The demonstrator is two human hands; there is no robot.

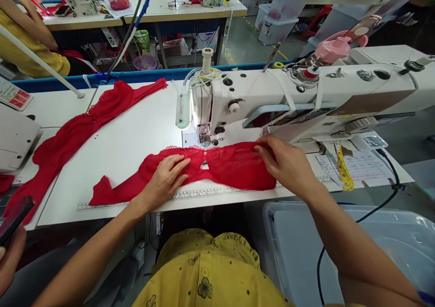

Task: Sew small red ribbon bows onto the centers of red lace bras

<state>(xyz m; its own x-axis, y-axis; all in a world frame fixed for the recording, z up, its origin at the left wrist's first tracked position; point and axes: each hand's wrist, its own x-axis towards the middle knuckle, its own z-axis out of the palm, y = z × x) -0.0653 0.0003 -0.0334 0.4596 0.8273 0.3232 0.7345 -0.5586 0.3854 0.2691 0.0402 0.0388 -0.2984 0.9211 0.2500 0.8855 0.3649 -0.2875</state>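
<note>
A red bra [234,166] with a lacy upper edge lies spread along the front of the white sewing table, below the needle area of the sewing machine [251,89]. Resting flat on its left cup, my left hand [168,173] has its fingers stretched out. My right hand [280,160] pinches the upper edge near the bra's right end, thumb and fingers together. Between the two cups a small gap shows at the centre. The presser foot [205,139] stands just behind the fabric, apart from my fingers.
More joined red bra pieces [81,123] trail across the table's left side. A printed ruler [217,192] runs along the front edge. At right are a yellow tape measure [345,169], papers and a plastic bin [306,248]. Another person's hand [12,261] holds a phone at lower left.
</note>
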